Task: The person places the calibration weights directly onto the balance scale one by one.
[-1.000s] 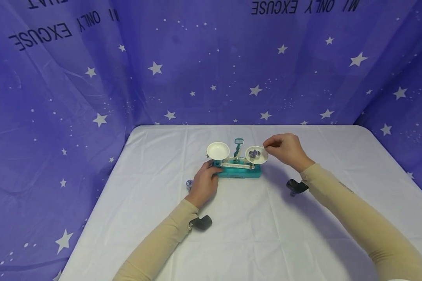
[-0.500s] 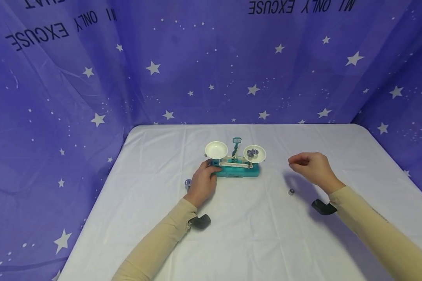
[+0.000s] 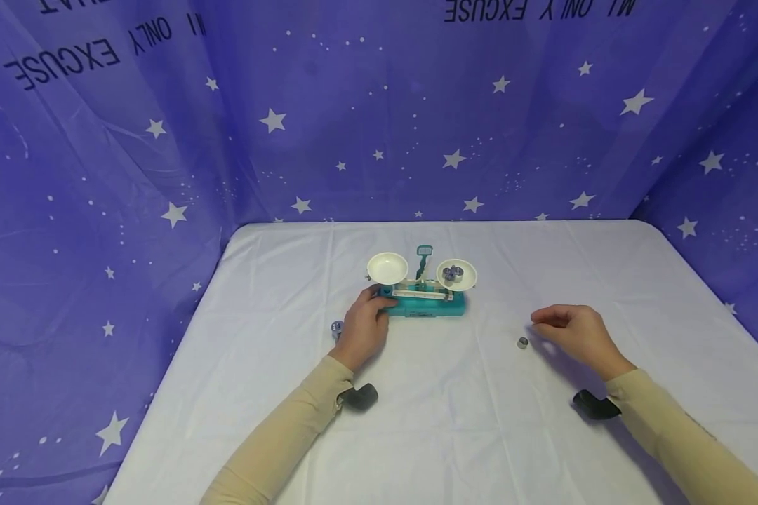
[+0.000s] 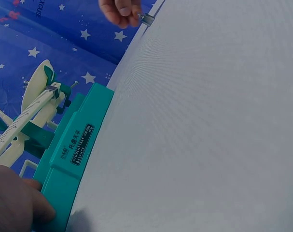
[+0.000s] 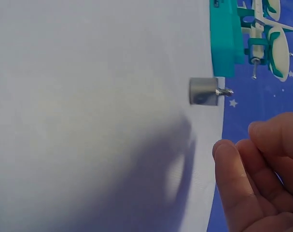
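Observation:
A green student balance (image 3: 426, 307) stands toward the back of the table with two white pans. My left hand (image 3: 361, 330) grips the left end of its base, the thumb (image 4: 42, 208) on the front side. Several small metal weights (image 3: 453, 273) sit in the right pan (image 3: 468, 282), while the left pan (image 3: 388, 268) holds nothing. My right hand (image 3: 575, 335) hovers right of a single knobbed metal weight (image 5: 203, 91), apart from it, fingers loosely bent and holding nothing. Beside my left hand, more metal (image 3: 337, 327) shows, partly hidden by the hand.
A white cloth (image 3: 442, 421) covers the table. Blue curtains (image 3: 354, 119) with white stars hang behind it and at both sides. Dark wrist-worn devices (image 3: 596, 405) stick out under both sleeves.
My right hand has left the right pan and moved right and toward me, near the lone weight, which has come into fuller view. My left hand stays on the balance base.

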Tool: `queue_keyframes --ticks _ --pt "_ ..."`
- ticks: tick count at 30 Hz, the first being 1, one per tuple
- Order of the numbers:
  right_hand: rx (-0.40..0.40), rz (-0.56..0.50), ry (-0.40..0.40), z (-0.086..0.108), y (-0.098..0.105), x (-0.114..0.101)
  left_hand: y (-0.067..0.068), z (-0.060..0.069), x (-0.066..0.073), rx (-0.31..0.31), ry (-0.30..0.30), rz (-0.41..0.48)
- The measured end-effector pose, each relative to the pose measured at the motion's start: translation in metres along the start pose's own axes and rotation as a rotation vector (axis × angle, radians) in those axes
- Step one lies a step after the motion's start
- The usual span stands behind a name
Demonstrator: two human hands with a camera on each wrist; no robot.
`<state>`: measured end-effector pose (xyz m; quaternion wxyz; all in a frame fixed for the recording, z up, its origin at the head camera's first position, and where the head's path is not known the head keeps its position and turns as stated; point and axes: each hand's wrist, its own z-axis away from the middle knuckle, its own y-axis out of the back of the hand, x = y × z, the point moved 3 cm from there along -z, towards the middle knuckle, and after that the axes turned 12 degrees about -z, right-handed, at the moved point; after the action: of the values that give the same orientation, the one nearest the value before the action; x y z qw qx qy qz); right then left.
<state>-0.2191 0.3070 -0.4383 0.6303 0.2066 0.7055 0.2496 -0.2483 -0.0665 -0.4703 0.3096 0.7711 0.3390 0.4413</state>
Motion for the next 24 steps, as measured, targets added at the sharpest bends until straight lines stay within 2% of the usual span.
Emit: queue_keyframes --ticks 11,19,24 --pt "-0.054 -0.072 -0.023 0.008 -0.010 0.006 0.002 0.000 0.001 -0.006 -0.003 -0.001" --pt "-0.097 -0.066 -0.029 0.010 -0.013 0.005 0.003 0.001 0.002 0.001 -0.003 -0.005" --pt "-0.109 -0.053 0.000 0.011 -0.015 0.003 0.002 0.000 0.002 -0.004 0.001 -0.001"
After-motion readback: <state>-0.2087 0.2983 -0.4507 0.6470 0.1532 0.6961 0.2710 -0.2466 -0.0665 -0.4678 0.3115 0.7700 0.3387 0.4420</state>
